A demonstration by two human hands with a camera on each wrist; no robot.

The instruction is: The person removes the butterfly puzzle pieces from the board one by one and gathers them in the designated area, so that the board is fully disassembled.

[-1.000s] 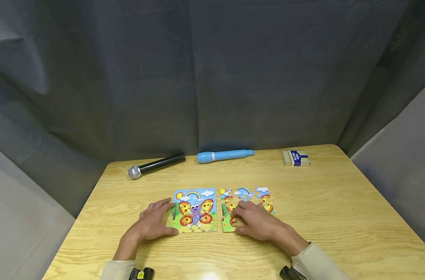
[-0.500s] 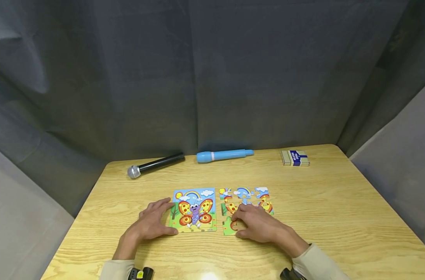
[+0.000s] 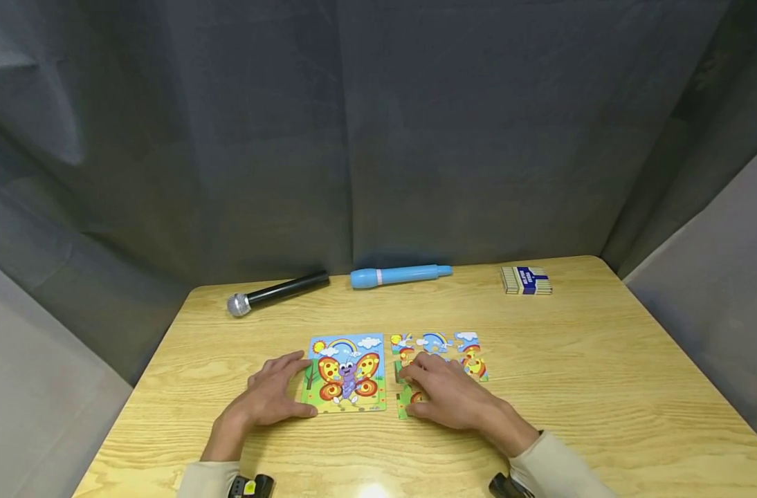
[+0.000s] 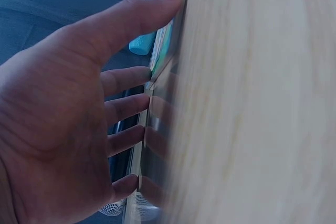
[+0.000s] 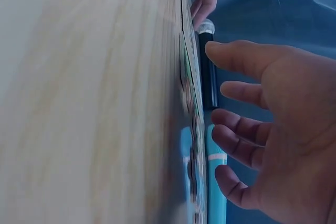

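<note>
A butterfly puzzle board (image 3: 347, 377) lies flat on the table in the head view. My left hand (image 3: 269, 394) rests at its left edge, thumb and fingers spread. Right of the board lie loose jigsaw pieces, among them a rainbow piece (image 3: 434, 341), a cloud piece (image 3: 468, 340) and a yellow wing piece (image 3: 476, 366). Over the lower pieces hovers my right hand (image 3: 456, 394), which hides several of them. Its thumb is near a green corner piece (image 3: 405, 399). In the right wrist view, this hand's fingers are loosely bent, apart from the pieces, with nothing between them.
Along the table's back edge lie a black microphone (image 3: 281, 292), a blue microphone-shaped stick (image 3: 400, 276) and a flat striped bundle with a blue band (image 3: 526, 281). A dark curtain (image 3: 353, 138) hangs behind the wooden table (image 3: 603, 387).
The green corner piece has slid slightly toward me, apart from the piece above it. My right hand has then shifted a little left, off that piece. My left hand has stayed put.
</note>
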